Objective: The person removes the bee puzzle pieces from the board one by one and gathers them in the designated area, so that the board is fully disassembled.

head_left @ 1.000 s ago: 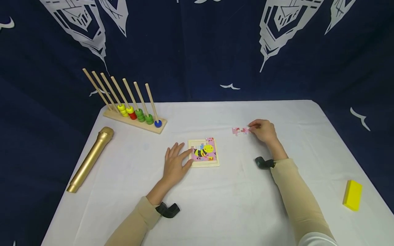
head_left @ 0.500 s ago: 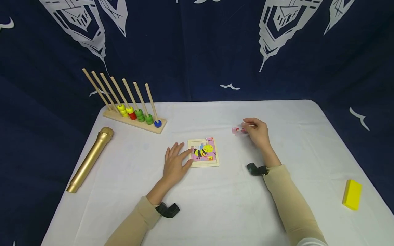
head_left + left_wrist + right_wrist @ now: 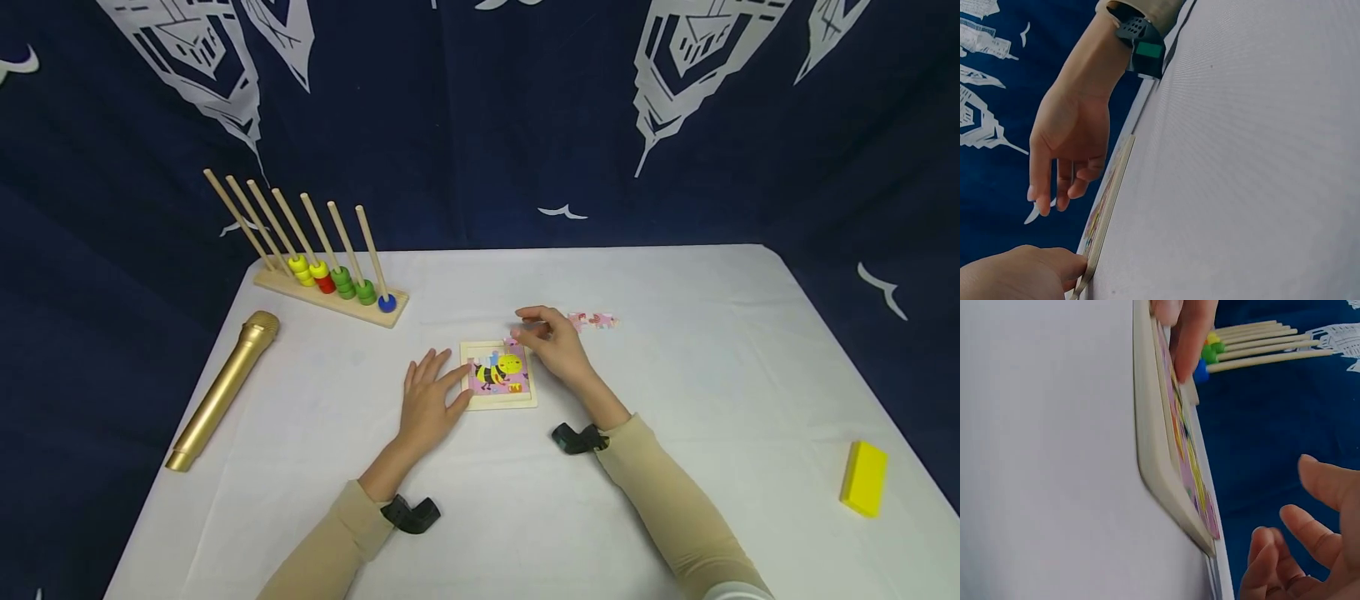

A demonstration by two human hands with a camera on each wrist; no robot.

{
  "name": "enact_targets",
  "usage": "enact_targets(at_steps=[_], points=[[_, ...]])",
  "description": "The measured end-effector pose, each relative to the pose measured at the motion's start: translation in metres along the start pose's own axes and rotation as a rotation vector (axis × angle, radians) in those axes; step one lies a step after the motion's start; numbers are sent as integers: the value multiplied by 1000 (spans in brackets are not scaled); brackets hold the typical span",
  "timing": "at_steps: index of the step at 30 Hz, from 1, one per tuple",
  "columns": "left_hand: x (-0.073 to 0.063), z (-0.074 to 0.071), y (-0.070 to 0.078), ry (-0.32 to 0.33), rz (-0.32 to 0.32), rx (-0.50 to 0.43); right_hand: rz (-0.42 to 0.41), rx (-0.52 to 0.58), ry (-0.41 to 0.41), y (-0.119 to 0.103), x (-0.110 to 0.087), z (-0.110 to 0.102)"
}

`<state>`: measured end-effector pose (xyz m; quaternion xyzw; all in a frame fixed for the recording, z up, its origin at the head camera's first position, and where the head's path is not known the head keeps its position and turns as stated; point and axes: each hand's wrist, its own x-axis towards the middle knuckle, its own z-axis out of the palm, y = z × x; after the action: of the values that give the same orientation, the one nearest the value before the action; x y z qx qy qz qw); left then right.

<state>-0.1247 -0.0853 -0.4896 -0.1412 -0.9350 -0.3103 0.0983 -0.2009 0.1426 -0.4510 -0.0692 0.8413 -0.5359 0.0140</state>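
Note:
A small wooden-framed bee puzzle (image 3: 497, 402) lies mid-table, its picture mostly pink with a yellow and black bee. My left hand (image 3: 427, 408) rests at its left edge, index fingertip and thumb touching the frame, the other fingers spread. Over the puzzle's upper right corner is my right hand (image 3: 557, 346), thumb and fingers apart. In the right wrist view that hand (image 3: 1310, 544) shows nothing between its fingers. A pink puzzle piece (image 3: 511, 341) sits at the upper right corner, partly behind the right fingertips. Loose pink pieces (image 3: 600, 320) lie just beyond the right hand.
A wooden bead stacker (image 3: 330, 302) with upright pegs and coloured beads stands at the back left. A gold microphone (image 3: 225, 390) lies along the left side. Near the right edge is a yellow block (image 3: 864, 479). White cloth (image 3: 480, 517) covers the table.
My right hand has moved left, from the loose pink pieces to the puzzle's upper right corner; those pieces stay where they were. The left hand has kept its place at the frame.

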Motion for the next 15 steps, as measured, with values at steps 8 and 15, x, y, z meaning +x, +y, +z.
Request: enact_targets(at_steps=[8, 15], points=[[0, 0, 0, -3, -4, 1, -7, -29, -25, 6, -3, 9], [0, -1, 2, -5, -3, -7, -35, -69, -35, 10, -3, 9]])
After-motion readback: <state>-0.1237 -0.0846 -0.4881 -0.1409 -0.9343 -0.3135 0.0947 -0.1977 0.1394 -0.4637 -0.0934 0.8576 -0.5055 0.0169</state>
